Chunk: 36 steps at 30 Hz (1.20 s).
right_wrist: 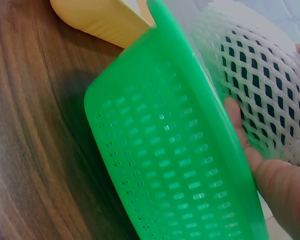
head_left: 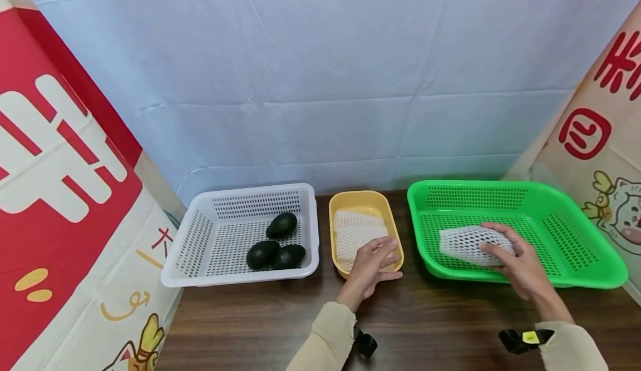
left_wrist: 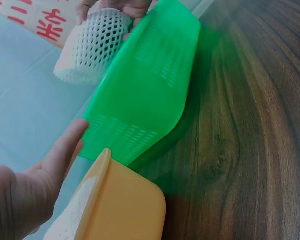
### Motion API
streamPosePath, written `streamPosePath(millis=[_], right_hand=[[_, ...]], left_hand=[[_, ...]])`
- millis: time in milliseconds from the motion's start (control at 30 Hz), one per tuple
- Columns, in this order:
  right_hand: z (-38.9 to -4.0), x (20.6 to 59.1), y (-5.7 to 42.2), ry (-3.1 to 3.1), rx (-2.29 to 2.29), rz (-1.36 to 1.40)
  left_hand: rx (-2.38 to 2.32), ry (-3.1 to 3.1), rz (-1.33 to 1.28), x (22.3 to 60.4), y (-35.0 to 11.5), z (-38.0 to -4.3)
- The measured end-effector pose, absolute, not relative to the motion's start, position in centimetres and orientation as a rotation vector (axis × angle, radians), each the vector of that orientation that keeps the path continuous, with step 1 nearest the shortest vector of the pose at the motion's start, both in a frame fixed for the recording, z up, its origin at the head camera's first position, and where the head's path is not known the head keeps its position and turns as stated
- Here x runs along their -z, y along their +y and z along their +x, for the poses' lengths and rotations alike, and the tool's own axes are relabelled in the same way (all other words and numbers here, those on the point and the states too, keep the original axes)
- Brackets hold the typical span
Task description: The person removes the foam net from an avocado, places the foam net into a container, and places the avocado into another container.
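My right hand grips an avocado in a white foam net over the green basket. Dark skin shows through the mesh in the right wrist view, where the thumb presses against the net. The net's loose end points left. My left hand is over the near right part of the yellow tray, fingers loosely extended and holding nothing. White foam nets lie flat in that tray, partly hidden by the hand.
A white basket at the left holds three avocados in its right part. The yellow tray stands between the two baskets on the brown wooden table. A pale cloth hangs behind, with printed cloths at both sides.
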State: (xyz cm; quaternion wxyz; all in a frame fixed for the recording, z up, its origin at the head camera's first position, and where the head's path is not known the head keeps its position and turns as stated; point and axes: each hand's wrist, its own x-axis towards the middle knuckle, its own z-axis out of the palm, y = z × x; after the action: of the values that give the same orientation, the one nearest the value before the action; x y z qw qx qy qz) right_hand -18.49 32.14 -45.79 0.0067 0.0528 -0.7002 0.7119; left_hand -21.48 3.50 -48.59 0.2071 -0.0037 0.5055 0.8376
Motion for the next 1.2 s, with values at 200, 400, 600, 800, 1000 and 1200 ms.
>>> streamPosePath(millis=[200,400,600,800,1000,1200], right_hand=[[-18.1,45.6,31.4,-2.132,-2.272,0.214],[-17.6,45.5,30.7,-2.074,-2.309,0.302],[-17.3,45.5,30.0,-2.042,-2.316,0.4],[-16.7,45.5,29.1,-2.002,-2.357,0.416],[-16.0,45.8,28.3,-1.97,-2.412,0.421],[-15.6,46.4,27.3,-1.95,-2.441,0.463]], left_hand=[[-2.325,1.307,-0.01,48.9,3.4,-21.3],[-2.312,1.283,-0.008,49.2,3.4,-21.2],[-2.295,1.281,-0.017,49.2,3.6,-21.2],[-2.289,1.282,-0.016,49.2,3.7,-21.0],[-2.287,1.262,-0.011,49.0,3.7,-20.9],[-2.278,1.254,-0.003,49.1,3.8,-20.7]])
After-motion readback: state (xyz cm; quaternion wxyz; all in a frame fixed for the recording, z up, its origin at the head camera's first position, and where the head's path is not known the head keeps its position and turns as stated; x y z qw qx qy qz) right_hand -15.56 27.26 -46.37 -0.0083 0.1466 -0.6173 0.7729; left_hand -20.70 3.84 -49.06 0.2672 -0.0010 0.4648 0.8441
